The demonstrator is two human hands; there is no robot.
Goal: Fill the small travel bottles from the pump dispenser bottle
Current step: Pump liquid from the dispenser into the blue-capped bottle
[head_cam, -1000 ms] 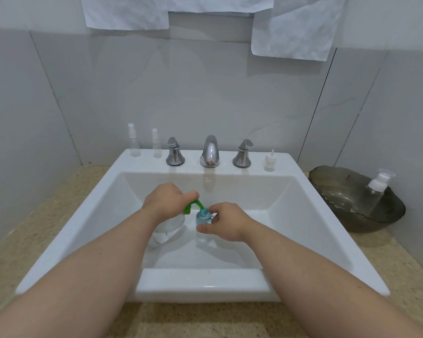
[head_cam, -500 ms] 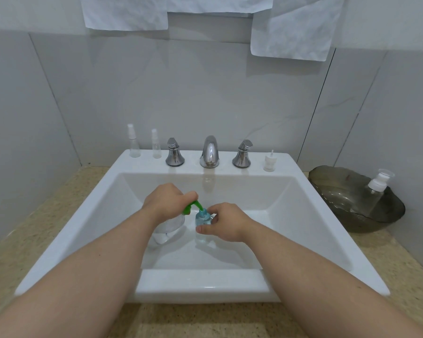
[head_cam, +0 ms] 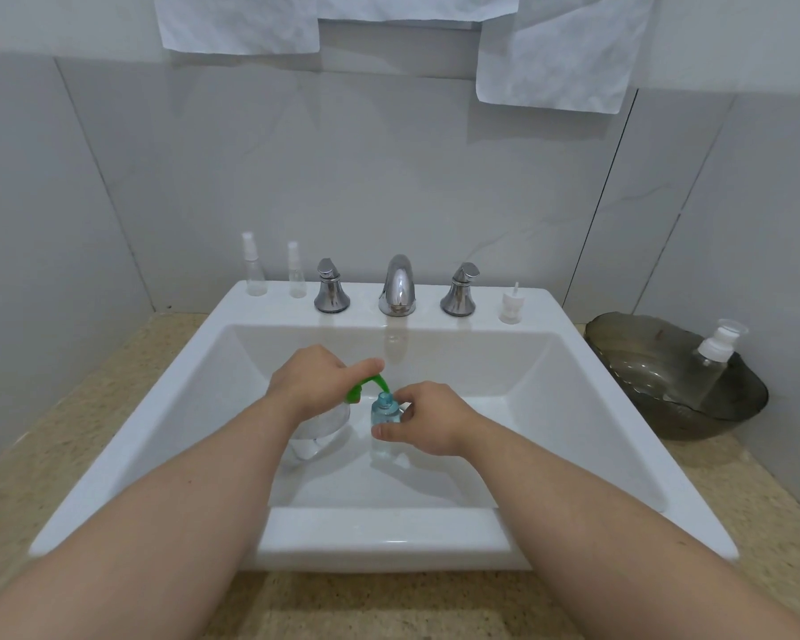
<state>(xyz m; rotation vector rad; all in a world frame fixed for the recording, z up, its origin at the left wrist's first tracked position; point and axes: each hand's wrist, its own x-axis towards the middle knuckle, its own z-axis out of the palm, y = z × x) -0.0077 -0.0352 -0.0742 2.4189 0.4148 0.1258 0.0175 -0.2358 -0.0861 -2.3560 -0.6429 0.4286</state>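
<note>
- The left hand is gripping the pump dispenser bottle at the frame's centre, fingers curling over its green pump head.
- The right hand is pinching the small travel bottle upright, just under the green spout, inside the sink.

Single head-worn wide-angle view. It looks forward and down from above the front rim of the sink and faces the tiled wall square-on. Close range: both forearms enter from the lower corners and fill the bottom third. Frame centre lands on the pump dispenser bottle and small travel bottle, with the left hand and right hand on them. The faucet is just above centre. The top edge cuts the hanging cloths. The sink's sides splay outward toward the lower corners.
</note>
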